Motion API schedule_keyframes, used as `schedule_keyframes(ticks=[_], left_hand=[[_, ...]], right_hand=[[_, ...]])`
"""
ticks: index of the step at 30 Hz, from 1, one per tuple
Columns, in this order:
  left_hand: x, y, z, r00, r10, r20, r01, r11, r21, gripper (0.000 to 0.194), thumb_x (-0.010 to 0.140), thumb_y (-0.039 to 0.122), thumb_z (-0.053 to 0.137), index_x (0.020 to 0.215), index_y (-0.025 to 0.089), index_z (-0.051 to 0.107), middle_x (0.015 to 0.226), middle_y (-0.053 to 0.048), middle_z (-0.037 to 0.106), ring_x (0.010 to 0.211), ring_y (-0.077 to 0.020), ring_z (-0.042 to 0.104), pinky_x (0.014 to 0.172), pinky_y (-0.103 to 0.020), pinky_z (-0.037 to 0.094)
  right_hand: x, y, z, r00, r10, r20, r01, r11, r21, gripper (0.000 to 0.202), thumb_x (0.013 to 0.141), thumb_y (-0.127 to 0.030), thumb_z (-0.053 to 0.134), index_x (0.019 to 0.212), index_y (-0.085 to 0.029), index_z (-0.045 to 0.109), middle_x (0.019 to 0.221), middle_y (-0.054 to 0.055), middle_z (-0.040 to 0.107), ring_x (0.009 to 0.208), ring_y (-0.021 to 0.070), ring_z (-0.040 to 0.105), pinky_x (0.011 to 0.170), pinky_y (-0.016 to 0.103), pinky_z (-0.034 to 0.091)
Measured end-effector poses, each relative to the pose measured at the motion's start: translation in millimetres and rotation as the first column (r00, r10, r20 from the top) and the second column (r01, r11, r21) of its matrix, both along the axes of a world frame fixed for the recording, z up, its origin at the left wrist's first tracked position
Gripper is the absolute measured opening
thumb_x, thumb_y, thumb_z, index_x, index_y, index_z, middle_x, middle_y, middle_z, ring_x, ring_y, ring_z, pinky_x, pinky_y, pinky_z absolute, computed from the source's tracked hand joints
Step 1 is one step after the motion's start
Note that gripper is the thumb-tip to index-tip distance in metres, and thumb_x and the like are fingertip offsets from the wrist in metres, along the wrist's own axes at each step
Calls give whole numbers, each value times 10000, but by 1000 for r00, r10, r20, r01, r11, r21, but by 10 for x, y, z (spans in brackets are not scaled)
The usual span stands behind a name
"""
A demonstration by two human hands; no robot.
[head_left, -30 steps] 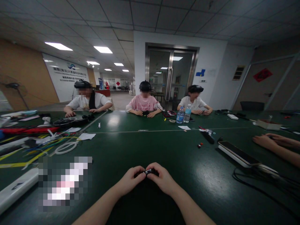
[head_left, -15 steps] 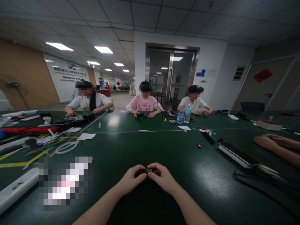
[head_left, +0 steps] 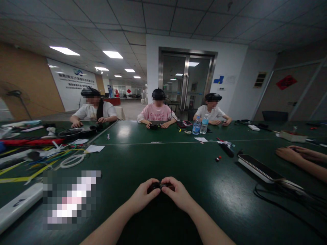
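Note:
My left hand (head_left: 144, 193) and my right hand (head_left: 176, 192) meet close together above the green table (head_left: 122, 163), near its front. Between them is a small dark object (head_left: 155, 186), pinched by thumb and fingers from both sides. It looks black with a small shiny part at its middle. Most of it is covered by my fingers, so its kind cannot be made out. The fingers of both hands are curled around its ends, and the thumb tips nearly touch.
Left lie a blurred-out flat item (head_left: 74, 197), a white power strip (head_left: 20, 206) and coiled cable (head_left: 73, 161). A phone (head_left: 260, 167) on a white block, with black cables (head_left: 278, 204), lies right, near another person's hands (head_left: 293, 154). Two bottles (head_left: 200, 125) stand farther back; several people sit around.
My hands stay in nearly the same place, with only slight finger shifts on the dark object. The person at the far left leans a little to the left.

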State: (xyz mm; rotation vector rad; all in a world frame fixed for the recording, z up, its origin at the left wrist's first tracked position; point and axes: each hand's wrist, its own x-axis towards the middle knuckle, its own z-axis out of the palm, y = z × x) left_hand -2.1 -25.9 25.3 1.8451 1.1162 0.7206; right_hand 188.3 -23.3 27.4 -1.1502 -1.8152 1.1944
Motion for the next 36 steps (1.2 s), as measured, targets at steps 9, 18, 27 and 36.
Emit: schedule_keyframes(ticks=[9,18,27,36], left_hand=[[-1,10,-22,1000,-20,8,20,1000,-20,329,824,379,510,1096,194,502,996,-26,590,878,-157,563,776,-279,446],[12,31,-64,999,16,-51,-15,1000,13,329,813,386,510,1082,196,505,972,-24,591,850,-159,559,744,-274,441],[16,10,-27,998,35,-46,-34,999,15,306,805,376,512,1050,192,517,924,-14,592,822,-153,560,731,-269,444],[20,31,-51,998,44,-44,-43,999,27,305,801,369,518,1051,193,517,932,-14,596,819,-149,562,727,-265,447]], right_hand=[[-5,-3,10,999,-24,34,24,999,23,173,777,-294,553,937,-244,595,985,9,567,909,181,542,815,330,431],[3,10,1,999,-29,22,28,998,54,186,776,-282,549,949,-231,596,1001,16,568,926,181,544,829,319,430],[6,37,-49,1000,-21,-14,22,997,68,183,769,-260,558,945,-229,601,1095,24,549,1012,192,529,889,335,413],[-2,-16,30,999,-37,15,36,998,52,174,781,-274,548,940,-240,610,1141,22,536,1050,189,513,901,335,409]])
